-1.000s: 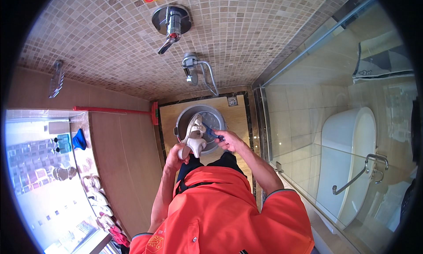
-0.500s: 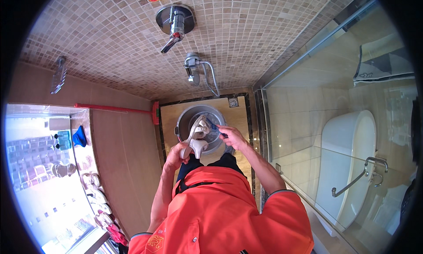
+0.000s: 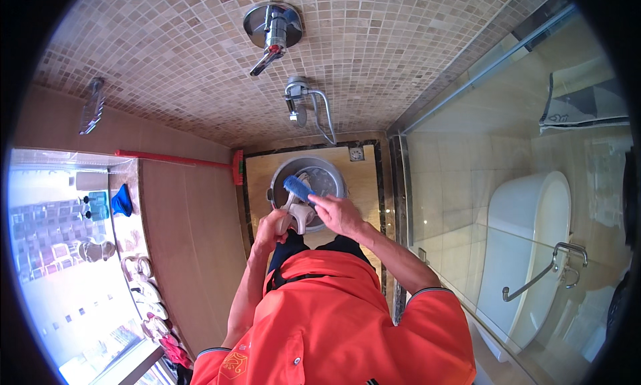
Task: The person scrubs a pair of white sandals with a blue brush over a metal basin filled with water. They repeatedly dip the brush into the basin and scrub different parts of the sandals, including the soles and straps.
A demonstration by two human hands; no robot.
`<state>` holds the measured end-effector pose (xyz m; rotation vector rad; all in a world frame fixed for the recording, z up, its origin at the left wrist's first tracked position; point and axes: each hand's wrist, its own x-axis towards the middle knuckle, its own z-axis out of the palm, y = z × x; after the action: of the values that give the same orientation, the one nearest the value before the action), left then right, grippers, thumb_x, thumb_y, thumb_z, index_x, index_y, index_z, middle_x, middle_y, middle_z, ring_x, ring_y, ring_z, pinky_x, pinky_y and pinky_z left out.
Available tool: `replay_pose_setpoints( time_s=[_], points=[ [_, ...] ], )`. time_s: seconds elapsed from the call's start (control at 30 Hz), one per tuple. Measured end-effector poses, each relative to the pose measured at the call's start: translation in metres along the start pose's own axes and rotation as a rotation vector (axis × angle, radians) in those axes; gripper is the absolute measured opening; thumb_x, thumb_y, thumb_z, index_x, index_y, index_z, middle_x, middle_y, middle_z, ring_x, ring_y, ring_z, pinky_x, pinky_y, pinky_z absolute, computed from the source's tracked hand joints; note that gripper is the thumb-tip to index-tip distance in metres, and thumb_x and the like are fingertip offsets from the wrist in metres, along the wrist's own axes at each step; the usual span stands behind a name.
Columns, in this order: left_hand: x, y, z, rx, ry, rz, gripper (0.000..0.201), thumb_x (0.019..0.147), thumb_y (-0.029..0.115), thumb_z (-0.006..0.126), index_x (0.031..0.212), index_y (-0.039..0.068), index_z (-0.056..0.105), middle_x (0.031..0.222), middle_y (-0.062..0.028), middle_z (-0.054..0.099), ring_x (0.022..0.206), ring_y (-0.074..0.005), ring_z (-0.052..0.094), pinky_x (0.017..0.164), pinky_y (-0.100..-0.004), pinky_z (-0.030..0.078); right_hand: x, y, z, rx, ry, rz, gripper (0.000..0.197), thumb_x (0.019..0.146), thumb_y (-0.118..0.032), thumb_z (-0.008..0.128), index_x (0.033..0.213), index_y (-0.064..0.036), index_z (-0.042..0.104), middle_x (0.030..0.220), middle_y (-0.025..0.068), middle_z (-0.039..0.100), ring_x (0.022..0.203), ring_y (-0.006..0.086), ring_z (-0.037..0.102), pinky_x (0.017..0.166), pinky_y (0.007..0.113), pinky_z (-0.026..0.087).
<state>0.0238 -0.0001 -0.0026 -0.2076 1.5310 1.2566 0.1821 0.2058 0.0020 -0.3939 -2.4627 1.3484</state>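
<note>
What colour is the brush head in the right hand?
Blue, on the brush held by the right hand; head view.

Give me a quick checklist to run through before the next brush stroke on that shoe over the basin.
1. Left hand grips the pale shoe: ok.
2. Right hand holds the blue brush: ok.
3. Brush bristles touching the shoe: cannot tell, the view is too small.
4. Shoe held over the metal basin, not the floor: ok.
5. Water in the basin: cannot tell.
6. Red broom lies off to the left, clear of both arms: ok.
</note>
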Motion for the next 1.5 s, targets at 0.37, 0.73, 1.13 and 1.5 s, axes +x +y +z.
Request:
replay_pose_setpoints(
  time_s=[0.37, 0.73, 1.13, 1.5],
  points=[
    [0.004, -0.006, 0.002, 0.054, 0.096, -0.048, 0.047, 0.088, 0.046, 0.066, 0.092, -0.001, 0.068, 0.070, -0.0085, 0.062, 0.044, -0.0180, 0.054, 0.037, -0.0310, 0.038, 0.008, 0.008, 0.008, -0.303, -0.078, -0.011, 0.028, 0.095, -0.017, 0.064, 0.121, -0.0121, 0.072, 0.080, 0.0177, 0.068, 0.067, 0.0370, 0.070, 0.059, 0.047, 0.057],
    [0.001, -0.012, -0.014, -0.013, -0.088, -0.014, 0.047, 0.090, 0.048, 0.058, 0.090, 0.001, 0.066, 0.068, -0.0101, 0.065, 0.048, -0.0203, 0.059, 0.039, -0.0325, 0.042, 0.028, 0.071, -0.009, 0.749, -0.180, 0.825, 0.041, 0.100, -0.021, 0.062, 0.140, -0.0122, 0.065, 0.075, -0.0035, 0.059, 0.052, 0.0032, 0.041, 0.043, 0.022, 0.030],
    [-0.001, -0.005, -0.016, -0.170, -0.224, 0.047, 0.046, 0.090, 0.046, 0.057, 0.091, 0.001, 0.065, 0.064, -0.0088, 0.062, 0.047, -0.0206, 0.058, 0.041, -0.0322, 0.043, -0.001, 0.081, -0.004, 1.280, -0.283, 1.094, 0.050, 0.101, -0.027, 0.060, 0.150, -0.0182, 0.051, 0.079, -0.0015, 0.054, 0.050, 0.0031, 0.032, 0.043, 0.020, 0.021],
    [-0.002, 0.003, 0.010, -0.134, -0.052, 0.063, 0.040, 0.090, 0.042, 0.060, 0.108, 0.007, 0.063, 0.073, -0.0077, 0.065, 0.051, -0.0172, 0.058, 0.043, -0.0301, 0.043, 0.024, 0.055, 0.006, 0.455, 0.050, 0.481, 0.038, 0.101, -0.020, 0.062, 0.137, -0.0090, 0.066, 0.072, -0.0005, 0.062, 0.052, 0.0108, 0.050, 0.048, 0.028, 0.039]
  ],
)
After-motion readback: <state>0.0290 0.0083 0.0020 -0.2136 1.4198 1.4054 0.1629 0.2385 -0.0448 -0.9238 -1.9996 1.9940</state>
